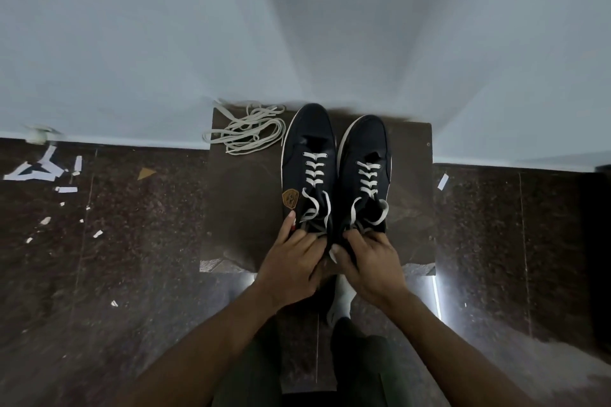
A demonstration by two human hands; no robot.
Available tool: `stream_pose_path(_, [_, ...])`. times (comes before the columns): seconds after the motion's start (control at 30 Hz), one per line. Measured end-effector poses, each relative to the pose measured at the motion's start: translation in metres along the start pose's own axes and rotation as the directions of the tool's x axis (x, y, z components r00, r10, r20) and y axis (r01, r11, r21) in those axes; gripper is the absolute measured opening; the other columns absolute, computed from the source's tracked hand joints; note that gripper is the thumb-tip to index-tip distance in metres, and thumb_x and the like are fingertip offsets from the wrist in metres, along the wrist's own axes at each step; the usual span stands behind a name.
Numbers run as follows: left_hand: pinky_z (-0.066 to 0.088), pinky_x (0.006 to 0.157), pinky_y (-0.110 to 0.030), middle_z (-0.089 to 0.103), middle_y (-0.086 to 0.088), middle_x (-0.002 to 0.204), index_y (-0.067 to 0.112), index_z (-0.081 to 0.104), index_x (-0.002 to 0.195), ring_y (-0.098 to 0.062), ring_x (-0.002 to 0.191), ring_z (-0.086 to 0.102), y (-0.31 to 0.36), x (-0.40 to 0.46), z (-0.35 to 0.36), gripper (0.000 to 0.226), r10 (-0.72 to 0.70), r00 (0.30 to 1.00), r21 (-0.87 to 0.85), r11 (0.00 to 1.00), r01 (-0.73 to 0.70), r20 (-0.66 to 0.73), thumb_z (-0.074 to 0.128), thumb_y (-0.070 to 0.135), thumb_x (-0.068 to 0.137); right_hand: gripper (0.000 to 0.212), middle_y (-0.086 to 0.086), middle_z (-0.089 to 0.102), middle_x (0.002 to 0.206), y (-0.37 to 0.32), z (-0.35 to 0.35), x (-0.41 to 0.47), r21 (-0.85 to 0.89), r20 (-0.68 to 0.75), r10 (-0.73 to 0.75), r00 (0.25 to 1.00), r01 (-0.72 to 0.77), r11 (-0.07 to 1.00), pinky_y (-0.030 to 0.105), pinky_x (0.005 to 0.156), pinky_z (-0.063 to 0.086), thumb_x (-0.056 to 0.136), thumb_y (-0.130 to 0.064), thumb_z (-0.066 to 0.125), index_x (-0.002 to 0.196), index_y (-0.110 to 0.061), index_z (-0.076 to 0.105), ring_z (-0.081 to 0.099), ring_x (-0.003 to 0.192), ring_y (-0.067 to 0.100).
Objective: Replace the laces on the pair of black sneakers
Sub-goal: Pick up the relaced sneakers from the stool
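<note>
From the head camera, two black sneakers sit side by side, toes toward the wall, on a dark board point(244, 208) on the floor. The left sneaker point(309, 155) and right sneaker point(363, 162) both carry white laces, ends loose near the heels. The left hand point(291, 264) grips the left sneaker's heel, thumb along its side. The right hand point(370, 261) curls its fingers over the right sneaker's heel. A loose bundle of laces point(251, 130) lies on the board beside the left sneaker. Paper scraps point(43, 172) litter the floor at left.
</note>
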State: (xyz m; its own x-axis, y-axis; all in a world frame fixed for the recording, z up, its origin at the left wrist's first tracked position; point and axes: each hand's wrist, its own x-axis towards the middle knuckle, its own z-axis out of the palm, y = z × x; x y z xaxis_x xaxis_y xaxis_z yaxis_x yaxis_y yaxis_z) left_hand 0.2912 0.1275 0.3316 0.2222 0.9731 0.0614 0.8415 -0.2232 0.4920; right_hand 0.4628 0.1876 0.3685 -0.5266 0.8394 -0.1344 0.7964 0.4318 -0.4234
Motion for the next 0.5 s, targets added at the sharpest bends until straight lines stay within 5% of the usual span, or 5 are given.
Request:
stream_pose_path(0.13, [0.015, 0.119, -0.049, 0.064, 0.002, 0.096, 0.011, 0.061, 0.112, -0.015, 0.093, 0.056, -0.007, -0.003, -0.004, 0.03, 0.062, 0.998, 0.009, 0.998, -0.062, 0.024, 0.057, 0.029, 0.088, 0.039, 0.002, 0.063, 0.07, -0.027, -0.015, 0.016, 0.117, 0.149, 0.336, 0.93, -0.354, 0.928, 0.032, 0.068, 0.04, 0.092, -0.053, 0.042, 0.07, -0.021, 0.047, 0.061, 0.074, 0.027])
stream_pose_path(0.27, [0.025, 0.115, -0.049, 0.064, -0.006, 0.105, 0.01, 0.06, 0.107, -0.022, 0.108, 0.055, -0.013, -0.01, -0.001, 0.021, 0.108, 0.988, -0.062, 0.991, -0.115, -0.11, 0.059, 0.023, 0.09, 0.053, 0.011, 0.067, 0.102, -0.044, -0.014, 0.039, -0.064, 0.244, 0.529, 0.813, -0.531, 0.845, 0.037, 0.081, 0.045, 0.084, -0.062, 0.051, 0.095, -0.011, 0.062, 0.062, 0.099, 0.034])
stream_pose_path(0.37, [0.031, 0.114, -0.047, 0.065, -0.009, 0.109, 0.006, 0.065, 0.107, -0.026, 0.119, 0.054, -0.013, -0.02, 0.004, 0.021, 0.079, 0.983, -0.092, 0.991, -0.096, -0.166, 0.06, 0.017, 0.089, 0.047, 0.012, 0.065, 0.111, -0.049, -0.009, 0.045, -0.106, 0.236, 0.58, 0.78, -0.573, 0.813, 0.039, 0.083, 0.046, 0.085, -0.05, 0.052, 0.106, -0.009, 0.061, 0.061, 0.103, 0.035])
stream_pose_path(0.5, [0.036, 0.111, -0.045, 0.066, -0.01, 0.112, 0.002, 0.067, 0.111, -0.026, 0.121, 0.055, -0.003, -0.022, 0.003, 0.029, 0.042, 0.976, -0.087, 0.994, -0.062, -0.214, 0.069, 0.002, 0.082, 0.038, 0.013, 0.066, 0.108, -0.042, -0.015, 0.038, -0.109, 0.169, 0.511, 0.843, -0.499, 0.859, 0.04, 0.081, 0.046, 0.089, -0.04, 0.047, 0.102, -0.008, 0.061, 0.062, 0.101, 0.037])
